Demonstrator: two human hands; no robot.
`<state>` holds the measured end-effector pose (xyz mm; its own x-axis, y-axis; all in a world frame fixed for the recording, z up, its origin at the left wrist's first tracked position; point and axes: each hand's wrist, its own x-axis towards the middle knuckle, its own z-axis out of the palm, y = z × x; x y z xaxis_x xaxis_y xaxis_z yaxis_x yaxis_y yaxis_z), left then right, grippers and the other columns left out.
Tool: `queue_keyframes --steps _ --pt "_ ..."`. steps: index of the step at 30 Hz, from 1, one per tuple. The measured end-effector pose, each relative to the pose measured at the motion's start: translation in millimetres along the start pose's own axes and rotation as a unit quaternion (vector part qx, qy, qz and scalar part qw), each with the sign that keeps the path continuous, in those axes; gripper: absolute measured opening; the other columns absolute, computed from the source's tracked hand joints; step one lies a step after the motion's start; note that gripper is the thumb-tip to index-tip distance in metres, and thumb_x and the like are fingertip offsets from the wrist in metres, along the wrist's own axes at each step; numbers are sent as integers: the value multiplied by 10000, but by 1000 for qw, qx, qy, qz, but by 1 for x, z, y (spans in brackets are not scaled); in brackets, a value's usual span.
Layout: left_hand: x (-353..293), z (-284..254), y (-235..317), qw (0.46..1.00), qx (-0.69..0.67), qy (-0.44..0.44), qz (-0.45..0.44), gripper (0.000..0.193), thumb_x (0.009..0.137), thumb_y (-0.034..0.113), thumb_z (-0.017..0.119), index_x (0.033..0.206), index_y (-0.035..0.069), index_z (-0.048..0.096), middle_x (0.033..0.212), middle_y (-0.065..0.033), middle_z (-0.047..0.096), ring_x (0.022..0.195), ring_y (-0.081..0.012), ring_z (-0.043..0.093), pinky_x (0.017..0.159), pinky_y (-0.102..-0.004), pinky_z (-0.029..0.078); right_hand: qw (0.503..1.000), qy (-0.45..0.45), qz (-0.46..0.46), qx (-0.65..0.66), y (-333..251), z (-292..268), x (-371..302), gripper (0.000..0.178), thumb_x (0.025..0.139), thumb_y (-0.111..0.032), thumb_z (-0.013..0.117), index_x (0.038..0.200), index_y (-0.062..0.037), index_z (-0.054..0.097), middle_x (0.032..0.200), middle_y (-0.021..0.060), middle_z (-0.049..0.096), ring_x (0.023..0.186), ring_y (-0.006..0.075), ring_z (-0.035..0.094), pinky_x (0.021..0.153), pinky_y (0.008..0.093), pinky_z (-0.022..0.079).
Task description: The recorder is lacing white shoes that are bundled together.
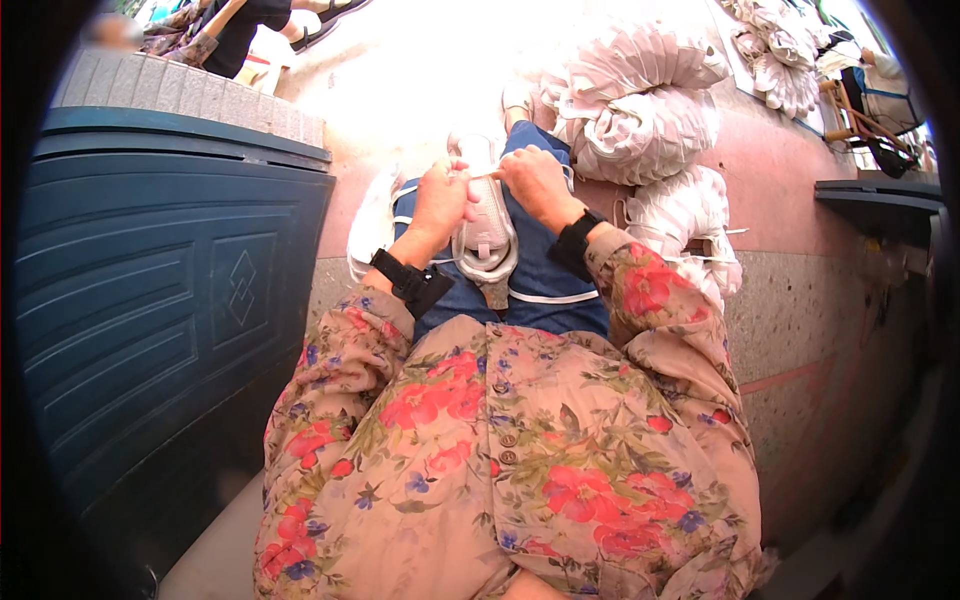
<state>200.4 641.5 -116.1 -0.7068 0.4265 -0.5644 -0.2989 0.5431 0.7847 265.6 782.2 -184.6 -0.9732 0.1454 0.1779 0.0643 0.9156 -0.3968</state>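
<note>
Floral shirt (pixel 430 470) fills the near foreground, its sleeves running forward to both wrists.

At the fingertips, a thin pale lace (pixel 484 176) spans the short gap between the two hands. The left hand (pixel 440 205) is curled, thumb and fingers drawn together on one end of it; the right hand (pixel 540 185) is bent inward with its fingertips closed at the other end. Exactly which fingers press on the lace is too small to tell.

Directly beneath lies the shoe (pixel 490 225), white to pale pink, between the thighs, its opening toward the body and its far end pointing away. Each wrist wears a black band, the left one (pixel 410 280) and the right one (pixel 575 245).

Around the shoe are blue jeans (pixel 455 305), crossed by a white strap (pixel 550 298). Beside the left knee sits a white piece (pixel 370 225). Right of the legs, a large white bundle (pixel 640 135) rests on the floor, with a smaller bundle (pixel 680 215) nearer the body.

Further out, a dark blue panel (pixel 150 260) stands on the left; another person (pixel 215 40) is partly visible beyond it. More white bundles (pixel 780 60) lie at the far right.
</note>
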Motion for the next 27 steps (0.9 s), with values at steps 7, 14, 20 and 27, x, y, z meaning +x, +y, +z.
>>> queue_keyframes --steps 7,14,20,27 --pt "21 0 -19 917 305 119 229 184 777 198 535 853 63 633 667 -107 614 691 -204 620 583 -340 476 998 -30 21 56 -12 -12 -12 254 753 -271 549 747 -20 588 801 170 561 818 335 514 720 421 412" --pt "26 25 -22 764 551 134 307 197 725 254 574 688 62 594 665 -117 585 623 -281 594 530 -378 470 993 -84 0 81 1 4 -6 180 724 -155 494 757 -13 600 840 181 571 855 346 516 693 452 430" --pt "21 27 -36 723 542 161 396 152 720 203 554 671 62 582 645 -96 565 598 -259 575 516 -369 456 988 -98 -39 115 8 -1 -6 150 733 -103 467 799 -34 583 857 142 566 871 314 492 795 389 379" --pt "12 37 -38 675 586 180 410 102 708 165 535 658 77 552 653 -77 543 624 -218 567 516 -324 431 977 -82 -64 185 15 -1 -6 141 734 -146 520 780 -32 588 796 122 572 836 308 494 786 365 375"
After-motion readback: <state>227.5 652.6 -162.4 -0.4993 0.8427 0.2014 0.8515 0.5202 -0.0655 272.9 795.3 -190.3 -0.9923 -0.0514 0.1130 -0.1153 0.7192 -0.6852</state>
